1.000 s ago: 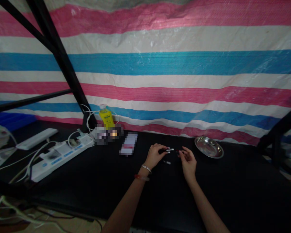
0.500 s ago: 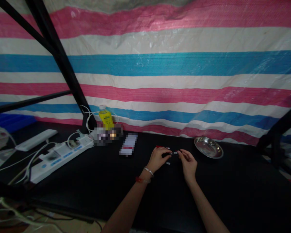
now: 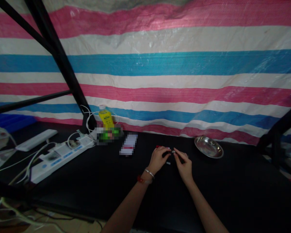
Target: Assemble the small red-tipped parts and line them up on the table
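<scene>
Now hands [image 3: 158, 159] [image 3: 185, 165] closer together, pinching small piece [image 3: 173, 151].

Dark print on a yellow bottle [image 3: 106, 119] and blue markings along a white power strip [image 3: 62, 160] appear too small to read; no lettering is legible.

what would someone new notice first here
The striped sheet dominates, its pink, white and blue bands filling the background. Below it, over the black table, the left hand and right hand meet at a small metallic piece. A shiny metal dish lies to their right.
</scene>
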The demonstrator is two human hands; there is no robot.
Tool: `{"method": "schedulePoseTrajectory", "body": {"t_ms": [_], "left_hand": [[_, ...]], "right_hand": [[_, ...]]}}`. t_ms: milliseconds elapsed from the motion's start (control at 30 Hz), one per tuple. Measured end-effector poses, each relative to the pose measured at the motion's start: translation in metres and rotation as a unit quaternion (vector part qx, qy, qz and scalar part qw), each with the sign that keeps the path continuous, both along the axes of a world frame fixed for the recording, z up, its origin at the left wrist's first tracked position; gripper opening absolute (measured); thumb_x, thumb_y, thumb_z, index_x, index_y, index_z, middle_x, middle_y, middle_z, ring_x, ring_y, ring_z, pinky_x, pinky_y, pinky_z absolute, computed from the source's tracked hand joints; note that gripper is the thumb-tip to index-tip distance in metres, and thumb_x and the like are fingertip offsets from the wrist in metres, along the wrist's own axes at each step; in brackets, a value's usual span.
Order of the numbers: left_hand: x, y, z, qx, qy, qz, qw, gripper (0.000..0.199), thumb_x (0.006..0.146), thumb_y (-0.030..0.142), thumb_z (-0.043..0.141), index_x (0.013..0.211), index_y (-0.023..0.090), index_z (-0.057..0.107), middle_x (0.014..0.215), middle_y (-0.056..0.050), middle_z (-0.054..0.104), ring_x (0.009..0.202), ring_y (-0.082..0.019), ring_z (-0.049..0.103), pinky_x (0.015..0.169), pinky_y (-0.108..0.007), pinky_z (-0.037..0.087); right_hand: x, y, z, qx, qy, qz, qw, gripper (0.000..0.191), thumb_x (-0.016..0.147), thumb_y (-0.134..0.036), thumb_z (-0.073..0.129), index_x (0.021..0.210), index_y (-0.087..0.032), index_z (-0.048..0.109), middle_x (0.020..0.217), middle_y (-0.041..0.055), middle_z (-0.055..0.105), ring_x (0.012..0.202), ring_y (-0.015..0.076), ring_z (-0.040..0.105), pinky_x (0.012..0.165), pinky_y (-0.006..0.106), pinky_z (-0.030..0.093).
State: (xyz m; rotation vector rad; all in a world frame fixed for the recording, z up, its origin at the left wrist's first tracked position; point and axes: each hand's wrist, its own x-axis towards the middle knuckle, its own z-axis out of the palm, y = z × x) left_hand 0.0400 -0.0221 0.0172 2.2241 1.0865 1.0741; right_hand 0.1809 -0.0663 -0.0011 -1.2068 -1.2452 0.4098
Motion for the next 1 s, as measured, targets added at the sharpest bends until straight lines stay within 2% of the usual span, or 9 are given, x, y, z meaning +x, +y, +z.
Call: {"method": "schedulePoseTrajectory", "body": {"t_ms": [100, 233, 433, 700, 800, 1000], "left_hand": [[0.0, -0.002, 0.003, 0.001, 0.009, 0.002, 1.0, 0.017, 0.081, 0.021, 0.059, 0.097, 0.024, 0.065, 0.101, -0.001, 0.065, 0.097, -0.016, 0.058, 0.084, -0.031, 0.041], [-0.001, -0.003, 0.007, 0.009, 0.032, 0.027, 0.999, 0.019, 0.08, 0.021, 0.06, 0.098, 0.024, 0.064, 0.101, -0.002, 0.065, 0.097, -0.017, 0.057, 0.085, -0.032, 0.038], [-0.008, 0.0, 0.01, 0.02, 0.06, 0.063, 0.996, 0.018, 0.085, 0.018, 0.054, 0.097, 0.024, 0.065, 0.095, 0.0, 0.068, 0.09, -0.016, 0.058, 0.082, -0.033, 0.034], [-0.011, 0.0, 0.014, 0.035, 0.108, 0.071, 0.991, 0.012, 0.085, 0.023, 0.056, 0.089, 0.024, 0.067, 0.095, -0.001, 0.069, 0.09, -0.016, 0.055, 0.084, -0.036, 0.028], [-0.013, 0.002, 0.015, 0.032, 0.113, 0.068, 0.991, 0.011, 0.084, 0.022, 0.057, 0.087, 0.025, 0.067, 0.094, 0.0, 0.069, 0.09, -0.017, 0.054, 0.086, -0.037, 0.026], [-0.021, 0.012, 0.013, 0.002, 0.086, 0.047, 0.995, 0.009, 0.078, 0.024, 0.065, 0.085, 0.026, 0.07, 0.094, 0.001, 0.068, 0.091, -0.017, 0.054, 0.082, -0.034, 0.03]], "right_hand": [[-0.002, -0.002, 0.002, 0.013, -0.024, -0.011, 1.0, 0.027, 0.079, -0.037, 0.059, 0.099, -0.022, 0.069, 0.093, 0.0078, 0.068, 0.087, 0.0214, 0.058, 0.079, 0.038, 0.047], [-0.003, -0.006, 0.005, 0.028, -0.038, -0.056, 0.997, 0.027, 0.08, -0.038, 0.056, 0.098, -0.021, 0.068, 0.089, 0.0078, 0.066, 0.079, 0.0196, 0.057, 0.074, 0.035, 0.047], [-0.002, -0.007, 0.008, 0.024, -0.002, -0.131, 0.991, 0.033, 0.082, -0.041, 0.053, 0.101, -0.016, 0.064, 0.084, 0.0078, 0.06, 0.075, 0.0173, 0.055, 0.069, 0.031, 0.045], [-0.001, -0.005, 0.003, 0.015, 0.009, -0.131, 0.991, 0.032, 0.082, -0.042, 0.053, 0.097, -0.015, 0.062, 0.093, 0.0088, 0.061, 0.082, 0.0178, 0.056, 0.074, 0.032, 0.045], [-0.001, -0.005, 0.003, 0.013, 0.002, -0.128, 0.992, 0.032, 0.082, -0.042, 0.052, 0.096, -0.016, 0.062, 0.09, 0.0081, 0.061, 0.082, 0.0181, 0.056, 0.074, 0.032, 0.045], [-0.001, -0.005, 0.005, -0.002, 0.008, -0.127, 0.992, 0.034, 0.08, -0.045, 0.053, 0.094, -0.016, 0.063, 0.088, 0.0085, 0.061, 0.078, 0.0177, 0.056, 0.07, 0.031, 0.044]]}}
